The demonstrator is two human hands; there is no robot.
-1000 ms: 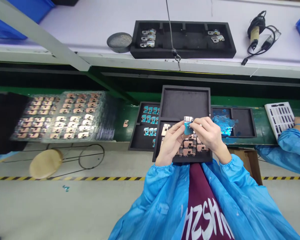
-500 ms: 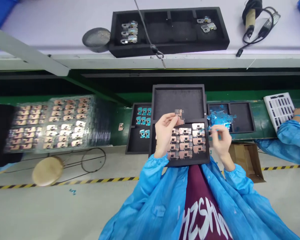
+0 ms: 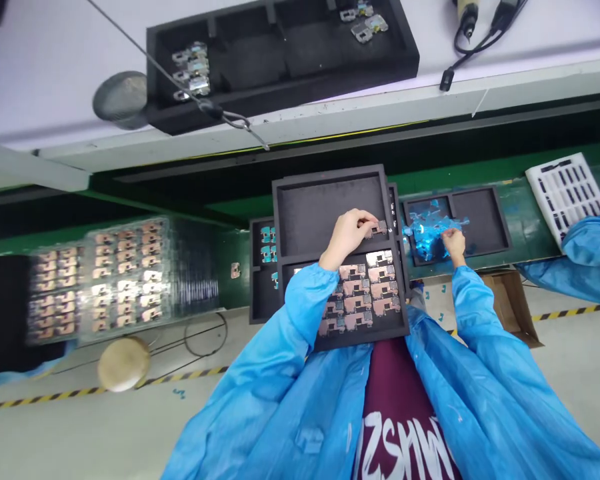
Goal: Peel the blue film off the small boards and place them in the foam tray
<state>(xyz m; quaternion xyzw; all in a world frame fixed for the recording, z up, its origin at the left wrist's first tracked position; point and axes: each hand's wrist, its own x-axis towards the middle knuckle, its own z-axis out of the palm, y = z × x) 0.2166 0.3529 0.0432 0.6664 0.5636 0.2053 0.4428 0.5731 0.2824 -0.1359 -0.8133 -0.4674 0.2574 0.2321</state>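
My left hand (image 3: pixel 351 235) pinches a copper-coloured metal plate (image 3: pixel 379 229) with cut-outs, at the right side of the upper compartment of a black divided tray (image 3: pixel 277 220). Rows of similar copper-coloured plates (image 3: pixel 356 287) lie in the lower compartment, partly hidden by my left sleeve. Off to the right, my right hand (image 3: pixel 455 245) is at the edge of a heap of blue film scraps (image 3: pixel 427 230) in a smaller black tray (image 3: pixel 480 217). Its fingers are drawn together; what they hold, if anything, is too small to make out.
Clear trays of copper-coloured plates (image 3: pixel 125 280) stand at left. Beside them lies a loose plate (image 3: pixel 235 270). A black tray with blue-covered parts (image 3: pixel 269 253) sits partly under mine. Across the gap is a long black bin (image 3: pixel 280 87). At right, another person's sleeve (image 3: pixel 593 247) borders a white slotted tray (image 3: pixel 567 193).
My left hand has lowered the plate into the upper compartment's right side. My right hand has moved right and away from me, to the blue scraps. The camera view has shifted and tilted.
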